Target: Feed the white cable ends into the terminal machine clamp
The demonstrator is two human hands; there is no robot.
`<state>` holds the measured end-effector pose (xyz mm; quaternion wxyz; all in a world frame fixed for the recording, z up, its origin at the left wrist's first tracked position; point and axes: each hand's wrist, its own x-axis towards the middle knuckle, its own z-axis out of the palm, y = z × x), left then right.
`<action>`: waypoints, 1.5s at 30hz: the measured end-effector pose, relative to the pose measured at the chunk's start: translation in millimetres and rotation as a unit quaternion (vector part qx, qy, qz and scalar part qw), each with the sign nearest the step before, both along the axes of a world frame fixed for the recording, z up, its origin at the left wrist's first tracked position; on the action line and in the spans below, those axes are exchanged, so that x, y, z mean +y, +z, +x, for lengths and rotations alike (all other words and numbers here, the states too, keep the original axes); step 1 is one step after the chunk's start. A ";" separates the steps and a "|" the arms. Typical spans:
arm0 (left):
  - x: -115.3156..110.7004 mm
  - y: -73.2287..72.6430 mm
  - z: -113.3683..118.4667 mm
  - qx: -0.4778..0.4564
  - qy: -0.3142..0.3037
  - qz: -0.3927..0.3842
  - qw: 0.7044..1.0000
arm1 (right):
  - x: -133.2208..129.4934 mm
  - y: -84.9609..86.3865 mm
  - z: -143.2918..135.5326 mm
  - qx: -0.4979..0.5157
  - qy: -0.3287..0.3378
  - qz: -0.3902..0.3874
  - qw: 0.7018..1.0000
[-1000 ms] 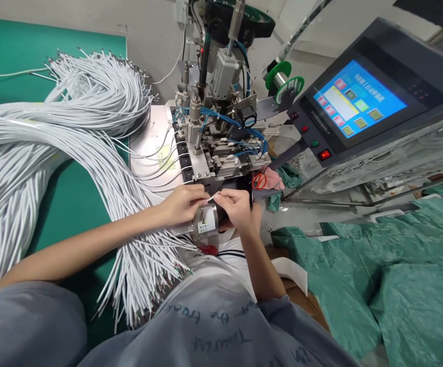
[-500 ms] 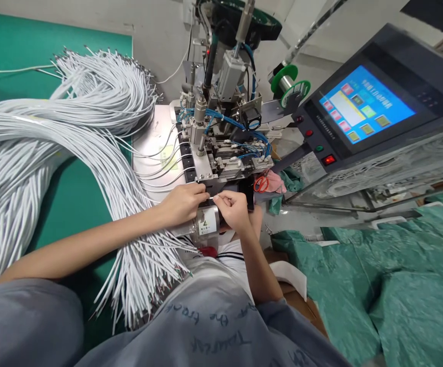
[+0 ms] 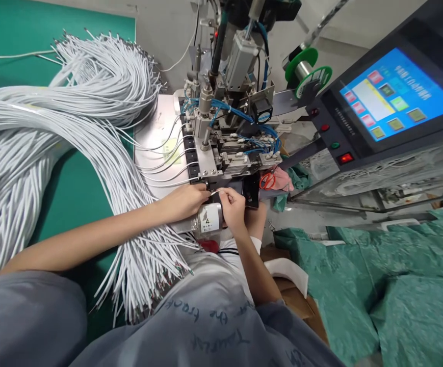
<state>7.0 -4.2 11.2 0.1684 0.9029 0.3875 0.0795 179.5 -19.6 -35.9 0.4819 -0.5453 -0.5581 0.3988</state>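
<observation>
My left hand (image 3: 191, 200) is closed on a white cable, whose short end (image 3: 215, 192) shows between my two hands. The fingers of my right hand (image 3: 232, 205) pinch the tip of that end; the tip itself is too small to make out. Both hands are in front of the metal machine (image 3: 213, 163), close to its lower edge. Several white cables (image 3: 160, 167) run from the large bundle (image 3: 102, 148) into the black slots (image 3: 192, 155) on the machine's left side. Just below my hands is a clear container with a white label (image 3: 209, 218).
A control panel with a lit blue screen (image 3: 400, 97) stands at the right. Beside the machine are red-handled scissors (image 3: 267, 180), a pink cloth (image 3: 282, 179) and a dark phone-like object (image 3: 251, 192). A green-flanged wire spool (image 3: 305, 70) is above. Green sheeting (image 3: 359, 285) covers the lower right.
My right hand has shifted slightly away from my left, and a bit more of the cable end shows between them. The whole view has also shifted slightly.
</observation>
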 end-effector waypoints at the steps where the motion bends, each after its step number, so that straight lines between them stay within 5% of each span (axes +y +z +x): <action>1: 1.4 -2.0 -0.6 0.022 0.007 0.000 1.000 | 4.1 -3.3 4.3 0.001 0.005 -0.017 1.000; 13: 4.6 -9.5 -2.4 0.102 -0.016 0.039 0.994 | 21.6 -27.5 4.1 0.047 0.058 -0.109 0.991; 36: 9.5 -7.1 -2.7 0.104 -0.042 0.057 0.992 | 31.4 -21.3 9.0 0.093 0.116 -0.201 0.968; 45: 7.9 -6.6 -3.0 0.104 -0.024 0.035 0.994 | 33.7 -25.6 6.9 0.092 0.093 -0.172 0.976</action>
